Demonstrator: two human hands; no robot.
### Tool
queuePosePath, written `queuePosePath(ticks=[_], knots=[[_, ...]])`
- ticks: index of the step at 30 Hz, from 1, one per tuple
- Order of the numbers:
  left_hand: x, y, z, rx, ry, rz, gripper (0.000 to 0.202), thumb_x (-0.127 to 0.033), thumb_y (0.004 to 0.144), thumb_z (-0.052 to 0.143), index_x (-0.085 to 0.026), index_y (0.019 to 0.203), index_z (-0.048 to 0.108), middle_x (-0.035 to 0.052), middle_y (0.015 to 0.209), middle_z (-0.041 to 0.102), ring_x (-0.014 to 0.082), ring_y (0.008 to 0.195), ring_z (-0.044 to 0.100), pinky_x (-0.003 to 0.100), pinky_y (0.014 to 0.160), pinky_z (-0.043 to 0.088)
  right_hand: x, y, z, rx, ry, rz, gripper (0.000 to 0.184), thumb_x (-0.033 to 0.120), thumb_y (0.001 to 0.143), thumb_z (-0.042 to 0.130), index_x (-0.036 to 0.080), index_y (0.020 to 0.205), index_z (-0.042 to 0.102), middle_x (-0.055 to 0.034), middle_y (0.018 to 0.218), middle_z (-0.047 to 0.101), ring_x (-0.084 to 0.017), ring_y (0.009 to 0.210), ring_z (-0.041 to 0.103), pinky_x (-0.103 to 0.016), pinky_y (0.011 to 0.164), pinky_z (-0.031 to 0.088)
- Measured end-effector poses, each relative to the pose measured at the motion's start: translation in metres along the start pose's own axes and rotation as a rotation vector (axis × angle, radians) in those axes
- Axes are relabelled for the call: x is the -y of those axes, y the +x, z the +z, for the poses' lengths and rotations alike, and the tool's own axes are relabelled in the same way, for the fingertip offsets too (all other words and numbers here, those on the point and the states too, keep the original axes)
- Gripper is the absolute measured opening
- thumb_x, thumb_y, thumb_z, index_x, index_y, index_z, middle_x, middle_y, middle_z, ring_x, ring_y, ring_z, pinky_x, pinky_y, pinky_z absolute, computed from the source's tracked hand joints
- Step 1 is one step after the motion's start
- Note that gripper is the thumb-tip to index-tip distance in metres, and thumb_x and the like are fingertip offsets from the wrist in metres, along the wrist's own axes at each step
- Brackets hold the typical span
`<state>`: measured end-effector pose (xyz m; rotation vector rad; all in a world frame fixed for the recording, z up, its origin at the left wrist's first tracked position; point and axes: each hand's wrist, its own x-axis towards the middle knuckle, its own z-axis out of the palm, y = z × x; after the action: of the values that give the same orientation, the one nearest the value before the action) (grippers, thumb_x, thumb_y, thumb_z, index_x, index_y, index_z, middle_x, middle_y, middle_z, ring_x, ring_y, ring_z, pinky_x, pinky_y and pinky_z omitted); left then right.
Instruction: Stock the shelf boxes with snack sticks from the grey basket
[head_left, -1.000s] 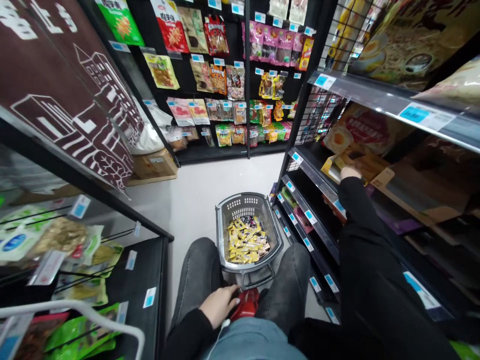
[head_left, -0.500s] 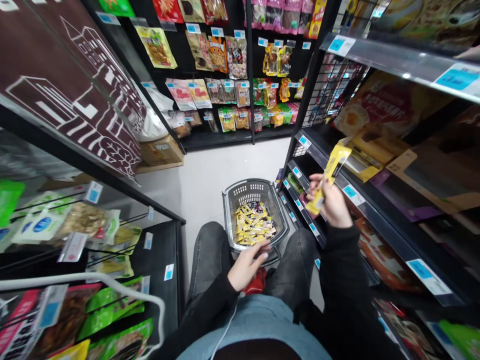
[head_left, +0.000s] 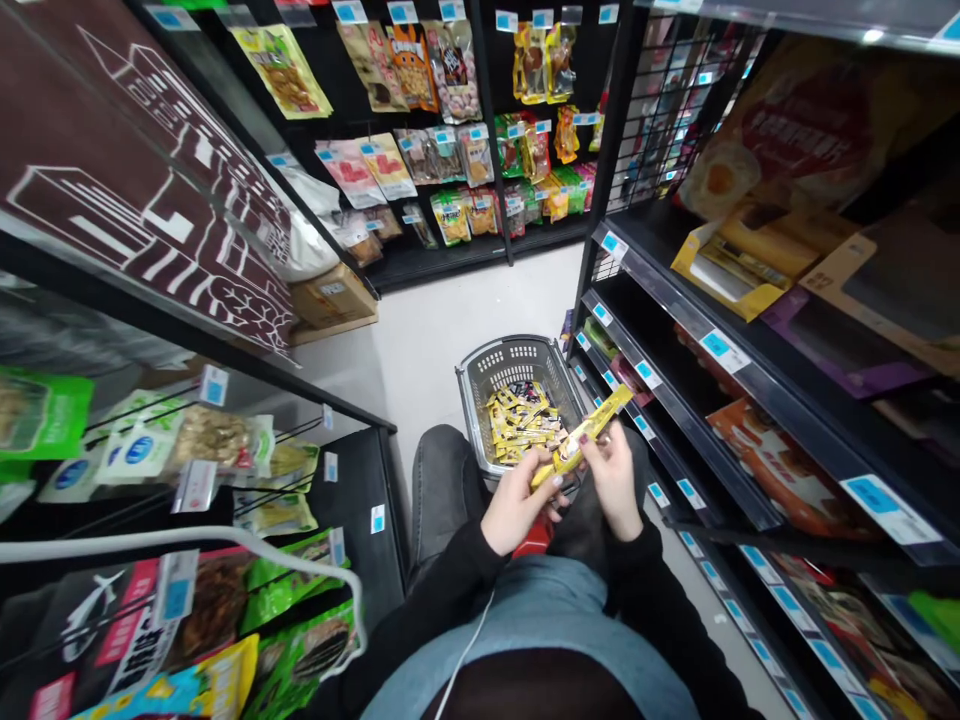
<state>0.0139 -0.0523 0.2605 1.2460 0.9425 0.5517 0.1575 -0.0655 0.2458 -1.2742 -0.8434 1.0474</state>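
A long, narrow yellow snack packet (head_left: 581, 437) is held between both hands over the near right corner of a grey basket (head_left: 471, 420). My left hand (head_left: 519, 503) pinches its lower left end. Further up its length, my right hand (head_left: 613, 478) grips it with thumb and fingers. Inside the basket lies a heap of similar yellow packets (head_left: 517, 420), with a few dark ones at the far side. The basket stands on the floor just beyond my knees.
To the right, a dark shelf (head_left: 660, 262) carries an open yellow display box (head_left: 724, 270) and price tags. Hanging snack bags (head_left: 142, 440) and a white curved rail (head_left: 247, 545) are at the left. Behind the pale floor (head_left: 427, 340) stand a cardboard box (head_left: 330, 300) and a rack of bags.
My right hand has brought the yellow packet from beside the shelf down and left to above the basket. My left hand has risen slightly and taken hold of its end.
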Motion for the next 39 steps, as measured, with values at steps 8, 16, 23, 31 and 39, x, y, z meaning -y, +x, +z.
queuePosePath(ticks=[8,16,23,31,39], knots=[[-0.004,0.0,-0.007,-0.035,0.504,0.165,0.018,-0.034,0.082,0.047,-0.019,0.087,0.056,0.0018,0.078,0.065,0.015,0.071,0.06,0.027,0.07,0.047,-0.002,-0.009,-0.008,0.146,-0.48,-0.114,0.044,0.028,0.086,0.042,0.014,0.128,0.039,-0.0074,0.085,0.065,-0.017,0.07,0.062,-0.029,0.066,0.05],[0.003,0.008,-0.026,-0.179,-0.049,0.009,0.043,-0.046,0.073,0.057,-0.011,0.099,0.06,0.0076,0.088,0.065,0.0176,0.068,0.061,0.029,0.058,0.052,-0.011,-0.026,0.014,0.38,-0.902,-0.369,0.053,0.023,0.09,0.033,0.013,0.141,0.021,-0.0172,0.124,0.05,-0.023,0.1,0.057,-0.036,0.083,0.049],[0.008,-0.006,-0.011,-0.332,0.337,0.103,0.032,-0.042,0.079,0.05,-0.014,0.074,0.064,0.0022,0.063,0.062,0.0146,0.058,0.056,0.025,0.06,0.047,-0.034,-0.034,0.018,0.05,-1.089,-0.622,0.044,0.025,0.091,0.035,0.011,0.132,0.04,-0.0162,0.098,0.062,-0.023,0.085,0.062,-0.034,0.075,0.05],[0.001,-0.008,0.0,-0.316,0.532,0.183,0.023,-0.035,0.084,0.044,-0.016,0.08,0.057,-0.0013,0.061,0.055,0.011,0.054,0.05,0.02,0.056,0.039,-0.04,-0.036,0.014,-0.093,-1.128,-0.799,0.027,0.019,0.087,0.044,0.013,0.108,0.061,-0.0127,0.085,0.067,-0.02,0.07,0.062,-0.033,0.064,0.046],[0.001,-0.013,0.002,-0.285,0.541,0.205,0.025,-0.035,0.085,0.041,-0.017,0.073,0.052,-0.0025,0.059,0.05,0.0105,0.053,0.047,0.02,0.054,0.037,-0.027,-0.035,0.012,-0.088,-1.1,-0.707,0.024,0.024,0.088,0.043,0.014,0.087,0.065,-0.0092,0.068,0.063,-0.017,0.063,0.058,-0.031,0.063,0.043]])
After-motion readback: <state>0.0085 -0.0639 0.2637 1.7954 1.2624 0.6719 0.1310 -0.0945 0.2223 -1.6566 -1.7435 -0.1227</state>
